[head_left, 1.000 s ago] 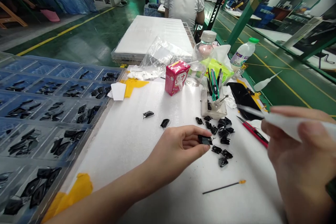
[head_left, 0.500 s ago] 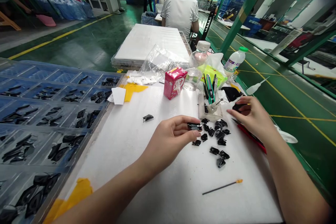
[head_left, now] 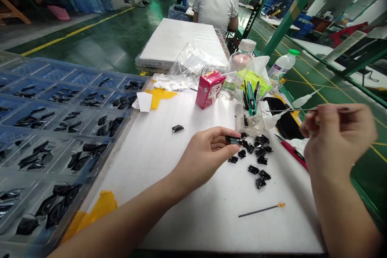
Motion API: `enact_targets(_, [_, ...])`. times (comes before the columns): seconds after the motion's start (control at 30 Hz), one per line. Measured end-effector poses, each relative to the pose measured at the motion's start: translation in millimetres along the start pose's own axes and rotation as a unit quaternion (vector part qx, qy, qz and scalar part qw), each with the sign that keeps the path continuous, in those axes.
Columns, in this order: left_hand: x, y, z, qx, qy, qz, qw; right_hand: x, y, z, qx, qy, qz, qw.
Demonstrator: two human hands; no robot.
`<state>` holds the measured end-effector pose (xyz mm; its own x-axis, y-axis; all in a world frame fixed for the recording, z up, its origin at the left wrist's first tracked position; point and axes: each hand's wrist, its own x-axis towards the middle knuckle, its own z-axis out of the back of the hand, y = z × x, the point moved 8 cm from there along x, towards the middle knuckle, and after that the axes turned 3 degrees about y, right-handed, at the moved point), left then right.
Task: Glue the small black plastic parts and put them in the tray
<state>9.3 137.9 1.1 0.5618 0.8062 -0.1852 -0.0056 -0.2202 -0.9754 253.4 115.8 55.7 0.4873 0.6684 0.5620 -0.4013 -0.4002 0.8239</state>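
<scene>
Right now my left hand (head_left: 204, 159) pinches a small black part (head_left: 233, 140) between thumb and fingertips, the grip closed on it above the white foam surface (head_left: 145, 193), just beside a loose scatter of black parts (head_left: 256, 157). My right hand (head_left: 338, 137) is raised off to the side, its grip closed on a thin metal pick (head_left: 305, 109). To my left, a blue compartmented tray (head_left: 60, 107) holds more black parts.

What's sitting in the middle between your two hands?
In the head view, small black pieces lie scattered on the white foam sheet, between the left hand and the right hand.
</scene>
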Motion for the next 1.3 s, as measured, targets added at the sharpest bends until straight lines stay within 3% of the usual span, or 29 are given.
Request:
enact_targets(0.07, [1,0,2.4,-0.003,-0.008,-0.007,1.0,-3,-3,1,0.052,0.015,-0.04,0.998])
enact_targets(0.2, [3,-1,6.9,-0.008,-0.022,-0.017,1.0,-28,-23,-34,0.066,0.176,-0.153,0.97])
enact_targets(0.33, [3,-2,9.5,0.001,-0.032,-0.011,0.999,-53,-34,-62,0.043,0.277,-0.194,0.94])
enact_targets(0.47, [3,-2,8.7,0.004,-0.026,-0.011,1.0,-63,-34,-70,0.029,0.317,-0.21,0.925])
enact_targets(1.03, [3,-2,7.6,-0.002,-0.022,-0.008,1.0,-59,-34,-63,0.004,0.322,-0.195,0.926])
enact_targets(1.3, [3,-3,8.2,-0.001,-0.02,-0.005,1.0,-44,-23,-51,0.003,0.268,-0.149,0.952])
